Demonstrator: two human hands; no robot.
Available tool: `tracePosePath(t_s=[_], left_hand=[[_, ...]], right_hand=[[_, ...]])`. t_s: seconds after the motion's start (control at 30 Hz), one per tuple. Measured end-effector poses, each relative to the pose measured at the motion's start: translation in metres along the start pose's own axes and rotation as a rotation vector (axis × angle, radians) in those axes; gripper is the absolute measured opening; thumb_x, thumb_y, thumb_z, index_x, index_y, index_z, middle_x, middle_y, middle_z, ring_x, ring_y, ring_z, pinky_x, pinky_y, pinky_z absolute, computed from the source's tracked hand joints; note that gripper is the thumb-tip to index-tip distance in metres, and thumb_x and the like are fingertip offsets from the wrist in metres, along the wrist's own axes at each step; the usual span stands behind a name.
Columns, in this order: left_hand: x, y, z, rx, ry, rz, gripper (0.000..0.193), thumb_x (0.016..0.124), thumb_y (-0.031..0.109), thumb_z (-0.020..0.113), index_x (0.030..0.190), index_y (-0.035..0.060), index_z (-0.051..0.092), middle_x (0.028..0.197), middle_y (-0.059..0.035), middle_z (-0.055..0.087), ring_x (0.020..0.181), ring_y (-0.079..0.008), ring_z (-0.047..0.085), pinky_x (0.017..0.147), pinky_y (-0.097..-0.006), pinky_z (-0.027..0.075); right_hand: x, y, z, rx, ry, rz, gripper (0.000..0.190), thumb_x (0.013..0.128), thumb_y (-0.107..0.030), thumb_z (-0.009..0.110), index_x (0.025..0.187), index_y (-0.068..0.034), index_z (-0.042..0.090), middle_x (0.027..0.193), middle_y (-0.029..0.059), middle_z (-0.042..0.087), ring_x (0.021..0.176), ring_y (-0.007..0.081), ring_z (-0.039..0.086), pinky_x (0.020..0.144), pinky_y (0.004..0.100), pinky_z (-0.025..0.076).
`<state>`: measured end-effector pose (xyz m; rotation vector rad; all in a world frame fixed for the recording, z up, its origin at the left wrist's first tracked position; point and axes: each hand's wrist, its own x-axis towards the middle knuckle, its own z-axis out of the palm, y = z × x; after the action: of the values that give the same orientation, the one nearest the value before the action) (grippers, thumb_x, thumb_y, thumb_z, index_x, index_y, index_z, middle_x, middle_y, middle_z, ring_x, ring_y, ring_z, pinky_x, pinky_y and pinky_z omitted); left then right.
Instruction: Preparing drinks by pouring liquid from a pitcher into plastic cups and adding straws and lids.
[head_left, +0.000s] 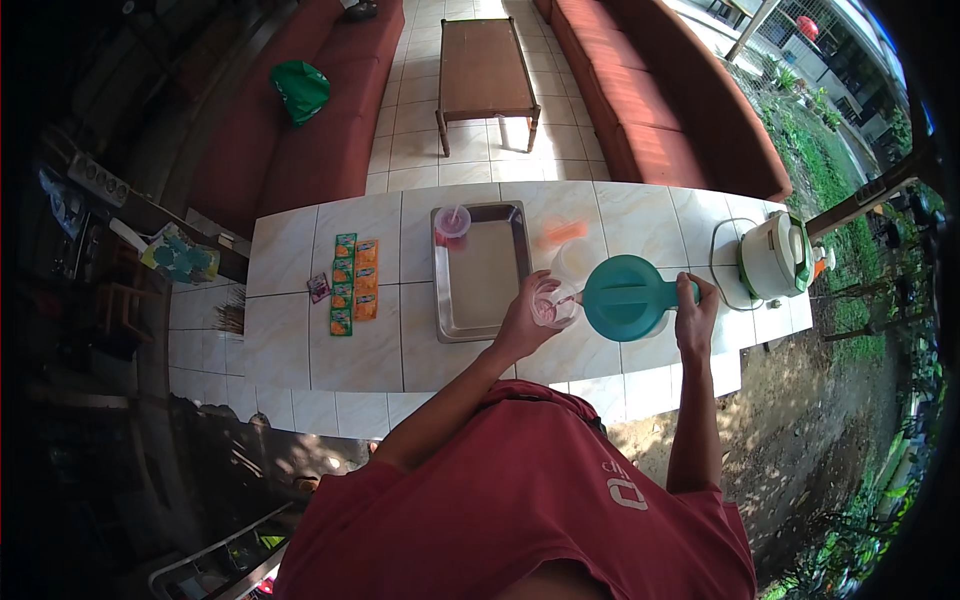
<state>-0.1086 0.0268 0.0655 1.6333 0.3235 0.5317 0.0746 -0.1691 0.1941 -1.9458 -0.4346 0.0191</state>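
Note:
My left hand (523, 322) is closed around a clear plastic cup (553, 304) with something pinkish inside. My right hand (694, 311) grips the handle of a pitcher with a teal lid (624, 298), its spout side beside the cup's mouth. Just beyond the held cup stand more translucent cups (574, 259), and orange plastic items (564, 232) lie behind them. A metal tray (437, 292) is left of my left hand; a lidded cup with pink contents (453, 222) stands in its far left corner.
Green sachets (342, 285), orange sachets (366, 280) and a purple sachet (319, 288) lie on the tiled counter (285, 330) at left. A white and green appliance (774, 255), likely a rice cooker, stands at right with its cord. Beyond are red sofas (637, 97) and a wooden table (486, 67).

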Motion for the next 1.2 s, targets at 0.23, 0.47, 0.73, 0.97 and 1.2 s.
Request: tracePosePath(t_s=[0.23, 0.47, 0.73, 0.97, 1.2], left_hand=[[-0.001, 0.0, 0.0, 0.007, 0.008, -0.01, 0.091, 0.077, 0.012, 0.09, 0.147, 0.0054, 0.033, 0.133, -0.0151, 0.058, 0.129, -0.0271, 0.057, 0.108, -0.04, 0.048], [-0.001, -0.003, 0.0, 0.022, 0.016, 0.004, 0.091, 0.077, 0.013, 0.09, 0.147, 0.0046, 0.033, 0.134, -0.0155, 0.058, 0.129, -0.0269, 0.057, 0.108, -0.0397, 0.048], [-0.001, 0.0, 0.001, 0.021, 0.017, 0.003, 0.091, 0.077, 0.013, 0.09, 0.147, 0.0047, 0.032, 0.134, -0.0155, 0.057, 0.129, -0.0267, 0.057, 0.109, -0.0398, 0.047], [-0.003, 0.001, 0.001, 0.019, 0.01, -0.014, 0.091, 0.077, 0.012, 0.09, 0.148, 0.0053, 0.032, 0.135, -0.0146, 0.057, 0.129, -0.0261, 0.056, 0.11, -0.0396, 0.046], [-0.004, 0.003, 0.001, 0.027, 0.015, -0.017, 0.091, 0.077, 0.013, 0.09, 0.148, 0.0051, 0.033, 0.135, -0.015, 0.058, 0.129, -0.0262, 0.057, 0.11, -0.0395, 0.046]], right_hand=[[0.006, 0.002, -0.008, -0.024, -0.178, 0.132, 0.048, 0.099, -0.032, 0.068, 0.116, 0.013, 0.062, 0.107, 0.0166, 0.062, 0.097, 0.0196, 0.059, 0.089, 0.0343, 0.049], [0.004, -0.006, -0.004, -0.065, -0.126, 0.099, 0.048, 0.099, -0.034, 0.068, 0.115, 0.011, 0.061, 0.109, 0.0165, 0.061, 0.1, 0.02, 0.059, 0.09, 0.0344, 0.049], [0.005, -0.018, -0.001, -0.003, -0.016, -0.084, 0.044, 0.095, -0.027, 0.066, 0.093, 0.017, 0.068, 0.069, 0.0129, 0.066, 0.068, 0.0158, 0.059, 0.066, 0.0343, 0.048], [0.004, -0.031, -0.004, -0.019, -0.037, -0.09, 0.044, 0.095, -0.026, 0.065, 0.095, 0.018, 0.068, 0.071, 0.013, 0.067, 0.07, 0.0159, 0.06, 0.066, 0.0339, 0.048], [0.005, -0.029, -0.006, -0.012, -0.008, -0.048, 0.046, 0.095, -0.028, 0.067, 0.1, 0.018, 0.069, 0.078, 0.0147, 0.069, 0.076, 0.0172, 0.062, 0.071, 0.0342, 0.05]])
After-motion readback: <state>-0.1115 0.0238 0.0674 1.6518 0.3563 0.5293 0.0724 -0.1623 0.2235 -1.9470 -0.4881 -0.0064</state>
